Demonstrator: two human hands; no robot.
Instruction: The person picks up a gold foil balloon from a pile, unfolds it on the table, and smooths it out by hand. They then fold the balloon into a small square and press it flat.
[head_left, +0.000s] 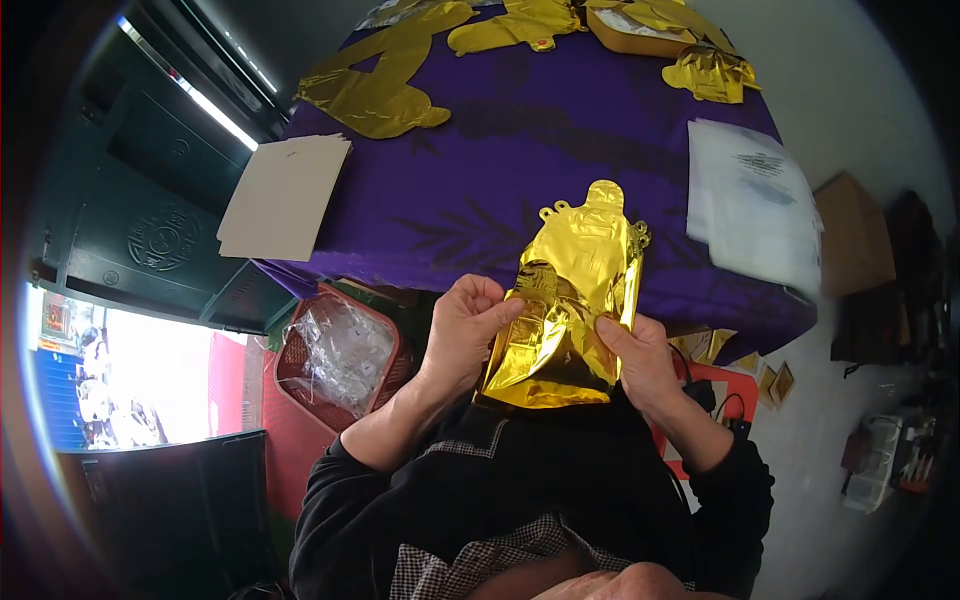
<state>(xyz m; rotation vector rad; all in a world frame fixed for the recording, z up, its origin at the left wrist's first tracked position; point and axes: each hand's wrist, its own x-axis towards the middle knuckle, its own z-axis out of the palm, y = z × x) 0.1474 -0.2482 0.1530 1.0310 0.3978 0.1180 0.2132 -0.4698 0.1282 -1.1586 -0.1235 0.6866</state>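
Figure: the wearer's own body, seen from the head camera. A black long-sleeved top of soft matte cloth [560, 470] covered the torso and both arms. Its left sleeve [345, 475] ended partway along the forearm, leaving the wrist and the left hand [462, 335] uncovered. Its right sleeve [735, 475] ran closer to the wrist of the right hand [645, 362], which was likewise uncovered. A narrow band of fine black-and-white checked fabric [455, 449] crossed the chest. A wider panel of the same check [470, 565] showed at the lower edge.
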